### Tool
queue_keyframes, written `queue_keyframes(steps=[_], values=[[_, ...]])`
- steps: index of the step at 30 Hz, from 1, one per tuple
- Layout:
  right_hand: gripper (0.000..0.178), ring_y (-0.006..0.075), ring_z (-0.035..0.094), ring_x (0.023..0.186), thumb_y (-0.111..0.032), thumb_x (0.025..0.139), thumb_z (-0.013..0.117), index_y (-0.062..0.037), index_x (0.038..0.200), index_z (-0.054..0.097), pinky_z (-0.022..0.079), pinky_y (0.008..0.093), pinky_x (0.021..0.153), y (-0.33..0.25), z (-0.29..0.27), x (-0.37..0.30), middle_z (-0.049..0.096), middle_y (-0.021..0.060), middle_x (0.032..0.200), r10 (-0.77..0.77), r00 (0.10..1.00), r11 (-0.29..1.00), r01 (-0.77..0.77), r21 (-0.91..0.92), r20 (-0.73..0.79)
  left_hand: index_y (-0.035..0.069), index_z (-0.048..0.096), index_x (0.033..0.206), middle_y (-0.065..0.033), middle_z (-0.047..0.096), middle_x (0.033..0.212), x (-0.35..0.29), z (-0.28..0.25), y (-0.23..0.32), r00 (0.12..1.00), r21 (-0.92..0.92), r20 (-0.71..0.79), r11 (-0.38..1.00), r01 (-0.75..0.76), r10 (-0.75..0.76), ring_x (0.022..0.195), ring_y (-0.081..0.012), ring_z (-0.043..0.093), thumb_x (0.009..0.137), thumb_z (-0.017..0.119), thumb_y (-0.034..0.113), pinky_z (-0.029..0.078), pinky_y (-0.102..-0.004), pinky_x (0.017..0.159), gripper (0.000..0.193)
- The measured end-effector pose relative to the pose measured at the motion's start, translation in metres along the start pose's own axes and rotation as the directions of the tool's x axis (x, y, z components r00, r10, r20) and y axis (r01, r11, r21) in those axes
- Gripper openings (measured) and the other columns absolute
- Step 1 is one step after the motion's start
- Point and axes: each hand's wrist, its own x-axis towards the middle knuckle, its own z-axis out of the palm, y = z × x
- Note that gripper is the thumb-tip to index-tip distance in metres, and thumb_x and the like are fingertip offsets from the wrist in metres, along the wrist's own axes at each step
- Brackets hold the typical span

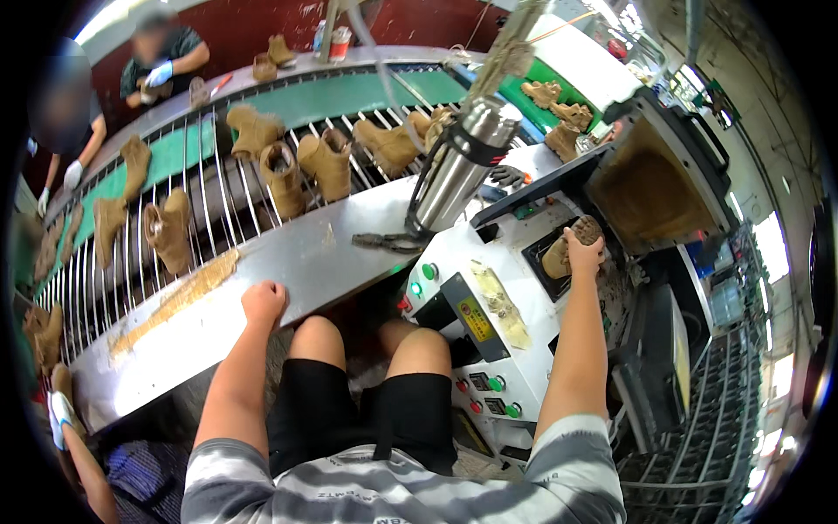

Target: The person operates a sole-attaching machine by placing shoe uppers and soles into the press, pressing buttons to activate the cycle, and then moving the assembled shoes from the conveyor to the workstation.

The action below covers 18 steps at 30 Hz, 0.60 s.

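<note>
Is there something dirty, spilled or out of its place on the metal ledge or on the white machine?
Yes. A long tan-yellow smear lies on the metal ledge, left of the left hand. A similar crusty patch soils the white machine. Dark pliers lie loose near the steel flask.

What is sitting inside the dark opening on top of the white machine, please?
A tan boot sits in the dark opening of the white machine, gripped by the right hand. The hand covers the boot's upper part, and the opening's bottom is hidden.

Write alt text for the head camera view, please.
A seated person's right hand holds a tan boot on a white machine; the left hand rests on a steel ledge beside a conveyor carrying more boots.
</note>
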Motion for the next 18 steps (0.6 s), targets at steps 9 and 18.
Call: queue_keyframes(steps=[9, 18], values=[[0.109, 0.0372, 0.044, 0.129, -0.044, 0.059, 0.075, 0.0124, 0.140, 0.029, 0.035, 0.0396, 0.107, -0.009, -0.001, 0.063, 0.041, 0.0296, 0.141, -0.042, 0.999, 0.999, 0.042, -0.008, -0.006, 0.006, 0.064, 0.063, -0.0160, 0.062, 0.062, 0.002, 0.005, -0.007, 0.996, -0.071, -0.091, 0.997, -0.033, 0.026, 0.059, -0.0353, 0.061, 0.079, 0.058, 0.026, 0.050, -0.0442, 0.058, 0.026], [0.101, 0.0387, 0.039, 0.130, -0.028, 0.071, 0.077, 0.0104, 0.143, 0.016, 0.035, 0.0435, 0.108, 0.075, 0.021, -0.091, 0.028, 0.0279, 0.146, -0.286, 0.856, 0.800, 0.461, 0.383, -0.431, 0.006, 0.066, 0.067, -0.0165, 0.064, 0.067, 0.004, 0.008, -0.015, 0.996, -0.089, -0.091, 0.996, -0.032, 0.024, 0.064, -0.0366, 0.062, 0.081, 0.057, 0.029, 0.049, -0.0468, 0.059, 0.028]])
